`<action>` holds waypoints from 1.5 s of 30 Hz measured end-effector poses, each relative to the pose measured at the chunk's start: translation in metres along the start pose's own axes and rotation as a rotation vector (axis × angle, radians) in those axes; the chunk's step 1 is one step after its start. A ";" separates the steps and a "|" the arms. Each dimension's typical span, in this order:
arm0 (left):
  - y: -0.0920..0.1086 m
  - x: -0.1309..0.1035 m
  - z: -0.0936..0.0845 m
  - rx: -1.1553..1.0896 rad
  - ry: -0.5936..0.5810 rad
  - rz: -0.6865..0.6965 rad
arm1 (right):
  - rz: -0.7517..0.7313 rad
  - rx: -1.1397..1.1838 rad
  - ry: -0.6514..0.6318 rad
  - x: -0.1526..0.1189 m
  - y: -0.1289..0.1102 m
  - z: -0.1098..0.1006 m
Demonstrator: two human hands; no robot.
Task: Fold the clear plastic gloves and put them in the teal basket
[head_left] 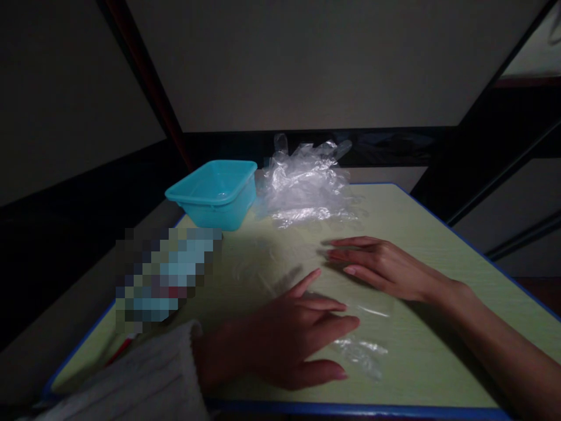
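Observation:
A thin clear plastic glove [366, 354] lies spread on the table beneath my hands, its faint finger shapes pointing to the far left. My left hand [302, 336] is over it, palm down, with fingers stretched out and apart. Just beyond, to the right, my right hand [381, 266] rests low over the glove's right side, its fingers extended toward the left. Neither hand grips anything. At the back of the table sits a crumpled heap of clear plastic gloves [307, 184].
A turquoise plastic basin [219, 202] stands at the back left, beside the heap. Nearer on the left is a pixelated object [175, 275] I cannot make out, with a red strip [119, 352] by it. The pale green table [429, 245] has a blue edge; dark panels rise behind.

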State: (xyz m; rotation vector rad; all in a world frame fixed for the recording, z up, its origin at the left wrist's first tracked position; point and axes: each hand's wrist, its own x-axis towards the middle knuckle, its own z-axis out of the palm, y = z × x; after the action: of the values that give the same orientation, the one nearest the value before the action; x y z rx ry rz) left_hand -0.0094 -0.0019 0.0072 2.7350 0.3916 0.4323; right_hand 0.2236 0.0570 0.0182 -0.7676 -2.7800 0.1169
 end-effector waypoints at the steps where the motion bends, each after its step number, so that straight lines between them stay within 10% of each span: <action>1: 0.001 0.000 -0.001 -0.011 0.020 0.020 | 0.002 0.000 0.005 0.000 0.000 0.000; 8: 0.008 0.007 0.005 0.101 0.117 -0.182 | 0.020 -0.012 0.016 0.001 -0.002 -0.002; 13: 0.006 0.008 0.011 0.170 -0.027 -0.204 | 0.004 0.006 0.020 0.003 -0.002 0.000; 24: 0.002 0.002 0.004 0.097 -0.148 -0.067 | 0.015 -0.017 0.027 0.002 -0.001 0.000; 45: 0.003 -0.003 -0.004 -0.054 -0.018 0.058 | 0.103 -0.220 0.009 0.002 0.006 0.008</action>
State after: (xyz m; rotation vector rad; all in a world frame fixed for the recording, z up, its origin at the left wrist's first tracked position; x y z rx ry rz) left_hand -0.0125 -0.0046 0.0116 2.7014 0.2927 0.4268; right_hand 0.2225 0.0628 0.0105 -0.9616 -2.7754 -0.1757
